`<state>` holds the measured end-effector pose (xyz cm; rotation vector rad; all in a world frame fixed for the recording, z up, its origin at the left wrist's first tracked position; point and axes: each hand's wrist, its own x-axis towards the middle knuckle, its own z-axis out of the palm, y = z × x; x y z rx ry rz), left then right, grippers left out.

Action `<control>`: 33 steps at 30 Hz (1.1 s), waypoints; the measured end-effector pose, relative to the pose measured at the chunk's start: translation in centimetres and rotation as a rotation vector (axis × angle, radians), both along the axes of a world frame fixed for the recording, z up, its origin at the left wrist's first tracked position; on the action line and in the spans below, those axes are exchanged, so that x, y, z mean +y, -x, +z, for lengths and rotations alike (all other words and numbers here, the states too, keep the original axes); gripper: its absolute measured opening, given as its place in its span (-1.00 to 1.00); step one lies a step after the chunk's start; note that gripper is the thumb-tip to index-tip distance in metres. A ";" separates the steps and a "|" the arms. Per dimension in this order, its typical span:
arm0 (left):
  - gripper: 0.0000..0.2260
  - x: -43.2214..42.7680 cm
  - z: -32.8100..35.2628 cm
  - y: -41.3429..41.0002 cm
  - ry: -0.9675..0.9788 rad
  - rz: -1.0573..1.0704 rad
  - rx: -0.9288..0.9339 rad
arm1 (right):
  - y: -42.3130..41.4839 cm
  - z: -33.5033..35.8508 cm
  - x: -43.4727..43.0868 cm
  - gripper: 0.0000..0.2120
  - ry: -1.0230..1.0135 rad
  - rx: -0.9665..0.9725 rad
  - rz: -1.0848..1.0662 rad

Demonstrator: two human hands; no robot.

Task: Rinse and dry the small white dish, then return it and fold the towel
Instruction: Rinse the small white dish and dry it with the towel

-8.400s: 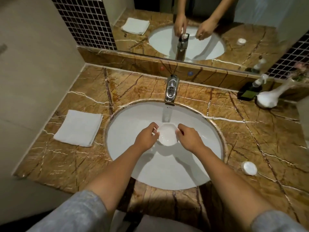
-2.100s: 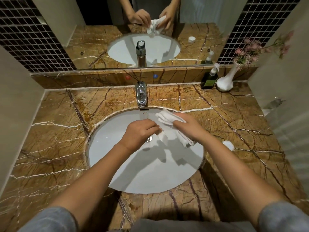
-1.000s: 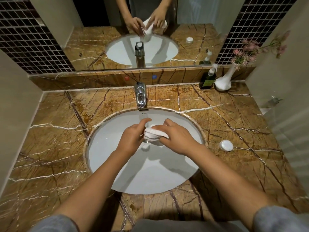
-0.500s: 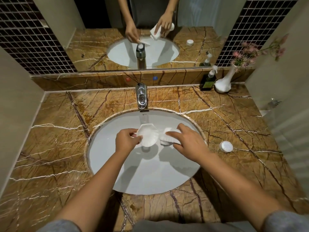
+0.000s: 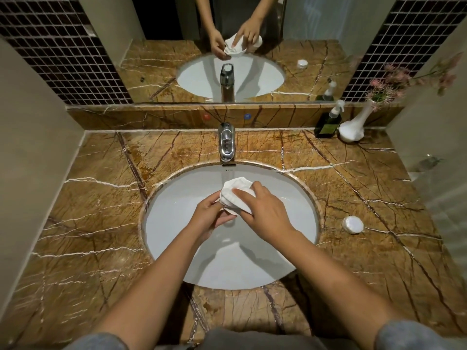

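Observation:
The small white shell-shaped dish (image 5: 231, 190) is held over the white sink basin (image 5: 177, 223), just in front of the faucet. My left hand (image 5: 211, 218) grips it from the left and below, so most of it is hidden. My right hand (image 5: 265, 213) presses a bunched white towel (image 5: 243, 208) against the dish, fingers curled over the top. The mirror shows the same hold, dish in one hand and towel in the other.
A chrome faucet (image 5: 226, 145) stands behind the basin. On the brown marble counter (image 5: 101, 210) to the right lies a small round white lid (image 5: 352, 224). A dark pump bottle (image 5: 328, 125) and a white vase (image 5: 352, 130) with pink flowers stand at the back right.
Half a second ago the dish and towel were held apart, the dish face-up in my left hand. My right hand has since brought the towel back onto the dish.

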<state>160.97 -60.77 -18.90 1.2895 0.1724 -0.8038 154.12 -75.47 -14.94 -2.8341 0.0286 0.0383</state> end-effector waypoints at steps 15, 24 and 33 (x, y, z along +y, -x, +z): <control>-0.69 0.4 -0.7 1.1 0.283 0.028 0.088 | 0.0 0.9 0.0 -0.57 -0.037 0.002 0.071; -0.57 0.8 -1.1 0.4 0.261 0.039 0.190 | 0.5 1.0 -0.7 -0.59 -0.051 0.033 0.124; -0.69 0.7 -1.0 0.9 0.072 0.022 0.061 | 1.0 0.7 -1.1 -0.61 -0.030 0.085 0.200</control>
